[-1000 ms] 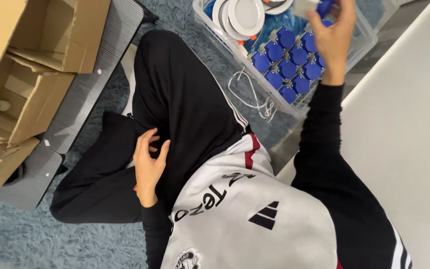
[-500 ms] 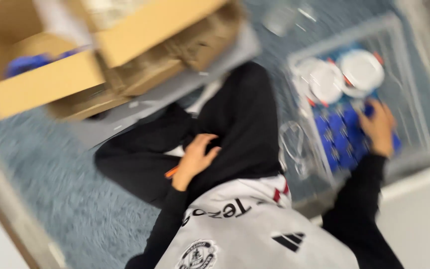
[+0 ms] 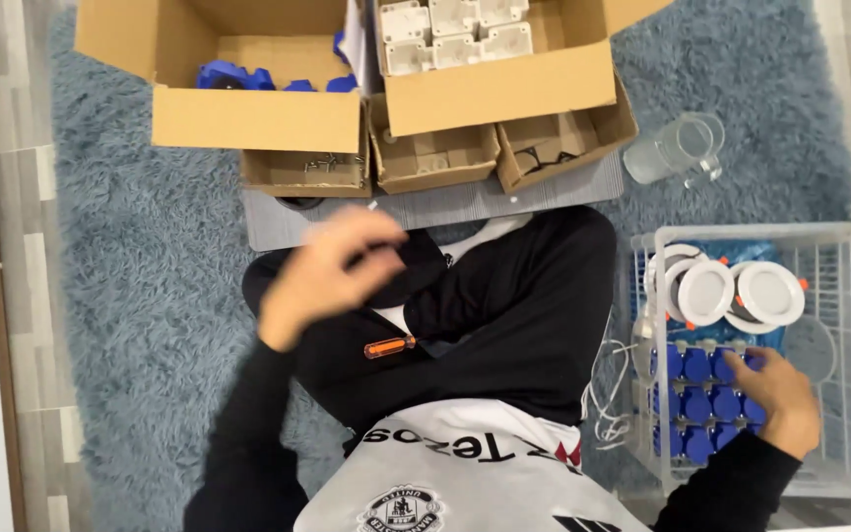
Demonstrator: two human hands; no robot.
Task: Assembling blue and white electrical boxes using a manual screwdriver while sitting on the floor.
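I sit cross-legged on a blue shag rug. My left hand [image 3: 325, 272] is lifted above my lap, blurred by motion, its fingers loosely curled with nothing in them. An orange-handled screwdriver [image 3: 389, 346] lies on my black trousers just below it. My right hand [image 3: 773, 393] reaches into a clear plastic crate [image 3: 844, 296] at my right and rests on several blue round parts [image 3: 698, 404]; whether its fingers hold one I cannot tell. Round white lamp fittings [image 3: 739, 293] lie in the crate's far half.
Open cardboard boxes stand ahead: one with blue parts [image 3: 248, 89], one with white square housings [image 3: 455, 34], small boxes below them [image 3: 433, 158]. A clear plastic jug [image 3: 677, 148] lies on the rug at the right. A white cable [image 3: 608, 394] hangs beside the crate.
The view swung from my right side to straight ahead, bringing the boxes into sight. My left hand rose off my lap. My right hand dropped lower into the crate, onto the blue parts.
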